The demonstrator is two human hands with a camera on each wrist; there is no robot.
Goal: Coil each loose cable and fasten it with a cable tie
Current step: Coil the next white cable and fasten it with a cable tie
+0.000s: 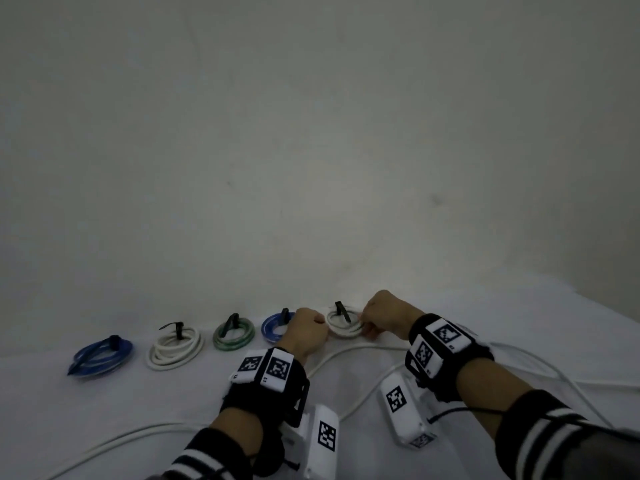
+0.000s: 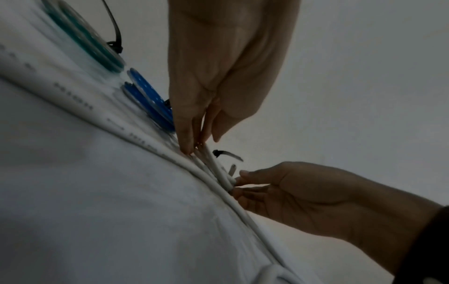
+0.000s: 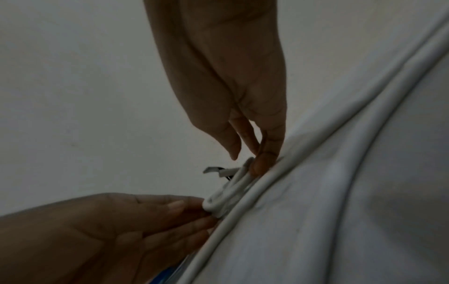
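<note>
Five coils lie in a row; the rightmost coil (image 1: 343, 323) sits between left hand (image 1: 305, 332) and right hand (image 1: 382, 317).

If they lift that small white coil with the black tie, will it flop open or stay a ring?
The small white coil likely stays a ring: a black tie binds its loops. It probably lifts easily, since fingertips alone steady it. Lying flat, it seems unlikely to roll.
</note>
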